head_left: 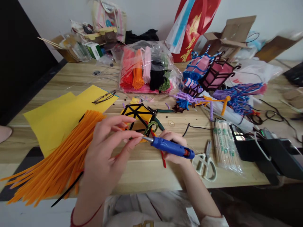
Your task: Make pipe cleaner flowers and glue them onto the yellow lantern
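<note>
My right hand (172, 142) grips a blue hot glue gun (169, 147), its metal nozzle pointing left. My left hand (110, 151) is closed in a pinch, thumb and fingertip right at that nozzle; whatever they hold is too small to make out. Just behind the fingers lies a yellow lantern-like piece (144, 116) with black pipe-cleaner ribs. A curled green pipe cleaner (151, 126) sits in front of it, and green-handled pliers (159, 123) are partly hidden beside it. A red strip (164, 160) shows below the glue gun.
Orange pipe cleaners (63, 164) spread at the left over yellow sheets (59, 115). A clear bag of coloured pipe cleaners (146, 67) lies at the back. Finished pink lanterns (216, 75) stand at back right. Scissors (206, 164) and packed wooden sticks (226, 145) lie at right.
</note>
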Demonstrator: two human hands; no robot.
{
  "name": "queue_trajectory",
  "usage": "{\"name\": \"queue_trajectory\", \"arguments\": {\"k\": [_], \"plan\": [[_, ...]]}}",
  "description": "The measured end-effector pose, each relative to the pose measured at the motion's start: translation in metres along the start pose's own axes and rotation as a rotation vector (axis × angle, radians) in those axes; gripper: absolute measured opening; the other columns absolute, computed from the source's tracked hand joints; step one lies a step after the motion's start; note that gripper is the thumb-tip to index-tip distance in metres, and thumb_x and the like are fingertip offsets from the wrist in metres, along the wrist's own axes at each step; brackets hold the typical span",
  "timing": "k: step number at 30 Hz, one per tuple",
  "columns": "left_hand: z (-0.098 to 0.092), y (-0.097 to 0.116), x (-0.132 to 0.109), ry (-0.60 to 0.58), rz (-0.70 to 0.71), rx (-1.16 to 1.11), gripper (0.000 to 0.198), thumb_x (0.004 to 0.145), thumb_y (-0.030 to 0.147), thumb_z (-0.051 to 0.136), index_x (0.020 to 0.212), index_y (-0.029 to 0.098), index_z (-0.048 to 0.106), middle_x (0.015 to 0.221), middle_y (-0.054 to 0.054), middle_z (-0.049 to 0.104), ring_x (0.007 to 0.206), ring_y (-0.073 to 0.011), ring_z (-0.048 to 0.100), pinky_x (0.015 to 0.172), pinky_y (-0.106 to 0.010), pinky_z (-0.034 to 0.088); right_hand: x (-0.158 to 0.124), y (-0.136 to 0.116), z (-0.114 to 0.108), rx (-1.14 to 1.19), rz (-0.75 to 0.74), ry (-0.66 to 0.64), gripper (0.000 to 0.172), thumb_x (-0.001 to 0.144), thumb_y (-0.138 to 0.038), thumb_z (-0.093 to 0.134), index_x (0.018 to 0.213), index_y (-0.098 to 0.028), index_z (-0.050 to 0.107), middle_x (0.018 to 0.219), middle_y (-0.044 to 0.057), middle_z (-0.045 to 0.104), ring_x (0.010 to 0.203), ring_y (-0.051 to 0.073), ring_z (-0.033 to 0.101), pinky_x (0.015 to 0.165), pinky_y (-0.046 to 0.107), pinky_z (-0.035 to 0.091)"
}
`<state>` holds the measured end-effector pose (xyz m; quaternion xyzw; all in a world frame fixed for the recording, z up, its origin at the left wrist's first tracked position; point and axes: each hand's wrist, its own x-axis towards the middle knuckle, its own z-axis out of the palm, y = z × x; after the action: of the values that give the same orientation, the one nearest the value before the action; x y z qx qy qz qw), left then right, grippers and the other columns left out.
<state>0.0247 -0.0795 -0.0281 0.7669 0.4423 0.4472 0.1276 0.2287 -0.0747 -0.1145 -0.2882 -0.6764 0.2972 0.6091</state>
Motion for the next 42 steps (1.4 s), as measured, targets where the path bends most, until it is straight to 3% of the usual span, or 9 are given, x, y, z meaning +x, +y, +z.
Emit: {"name": "queue_trajectory", "arguments": {"k": [6,13,17,21,24,26,30,35,42], "plan": [[-0.002,-0.021,-0.016,-0.056,0.062,0.090,0.009,0.093,0.023,0.063,0.094,0.030,0.068,0.116,-0.003,0.065,0.108,-0.0262,0.057,0.091,-0.045,0.046,-0.004,-0.009,-0.014,-0.119,0.066,-0.191,0.032,0.079,-0.050,0.077,0.078,-0.024,0.059,0.068,-0.001,0.063,0.059,0.016,0.061,0.056,0.028,0.051],[-0.011,-0.037,-0.038,-0.168,0.052,0.037,0.010,0.095,0.025,0.059,0.091,0.030,0.067,0.111,-0.003,0.065,0.107,-0.0260,0.057,0.092,-0.044,0.040,-0.002,-0.027,-0.018,-0.181,0.109,-0.401,0.030,0.081,-0.044,0.078,0.078,-0.023,0.056,0.067,-0.002,0.058,0.058,0.013,0.053,0.054,0.025,0.043],[-0.014,-0.043,-0.046,-0.214,0.082,0.092,0.009,0.097,0.023,0.056,0.097,0.029,0.063,0.114,-0.004,0.063,0.110,-0.0244,0.056,0.095,-0.042,0.038,0.005,-0.034,-0.015,-0.188,0.140,-0.429,0.032,0.080,-0.045,0.078,0.075,-0.023,0.055,0.065,-0.004,0.056,0.056,0.012,0.052,0.053,0.024,0.042],[-0.013,-0.057,-0.055,-0.206,0.242,0.307,0.019,0.098,0.025,0.049,0.113,0.027,0.061,0.119,-0.008,0.066,0.109,-0.0262,0.056,0.098,-0.043,0.037,0.011,-0.041,-0.004,-0.172,0.255,-0.420,0.032,0.080,-0.046,0.077,0.073,-0.021,0.057,0.059,-0.007,0.052,0.052,0.010,0.048,0.050,0.022,0.039],[-0.014,-0.068,-0.060,-0.140,0.400,0.415,0.019,0.095,0.020,0.048,0.107,0.025,0.062,0.104,-0.007,0.071,0.099,-0.0268,0.057,0.092,-0.042,0.038,0.013,-0.042,0.005,-0.117,0.322,-0.430,0.026,0.081,-0.044,0.075,0.077,-0.021,0.063,0.060,-0.007,0.051,0.052,0.010,0.047,0.052,0.022,0.040],[-0.016,-0.071,-0.064,-0.153,0.434,0.439,0.018,0.093,0.017,0.046,0.101,0.024,0.061,0.096,-0.006,0.070,0.096,-0.0273,0.056,0.089,-0.042,0.038,0.013,-0.039,0.009,-0.070,0.348,-0.441,0.027,0.080,-0.045,0.076,0.078,-0.021,0.064,0.060,-0.007,0.052,0.053,0.010,0.046,0.052,0.022,0.041],[-0.018,-0.068,-0.069,-0.243,0.306,0.413,0.019,0.096,0.017,0.037,0.094,0.021,0.055,0.092,-0.007,0.067,0.097,-0.0279,0.052,0.087,-0.044,0.036,0.012,-0.030,0.013,-0.050,0.377,-0.498,0.038,0.074,-0.052,0.080,0.073,-0.019,0.060,0.060,-0.005,0.054,0.053,0.010,0.045,0.053,0.022,0.042],[-0.023,-0.060,-0.071,-0.313,0.177,0.219,0.018,0.097,0.018,0.034,0.092,0.022,0.051,0.091,-0.005,0.063,0.094,-0.0251,0.048,0.081,-0.040,0.034,0.011,-0.027,0.013,0.006,0.370,-0.513,0.039,0.074,-0.051,0.082,0.075,-0.017,0.061,0.061,-0.006,0.051,0.054,0.009,0.043,0.052,0.021,0.041],[-0.031,-0.051,-0.067,-0.417,0.203,0.003,0.015,0.095,0.014,0.038,0.094,0.023,0.051,0.093,-0.003,0.060,0.096,-0.0223,0.048,0.082,-0.035,0.036,0.008,-0.022,-0.001,0.175,0.636,-0.611,0.047,0.066,-0.056,0.085,0.076,-0.015,0.063,0.064,-0.005,0.054,0.056,0.008,0.047,0.051,0.020,0.042]]}}
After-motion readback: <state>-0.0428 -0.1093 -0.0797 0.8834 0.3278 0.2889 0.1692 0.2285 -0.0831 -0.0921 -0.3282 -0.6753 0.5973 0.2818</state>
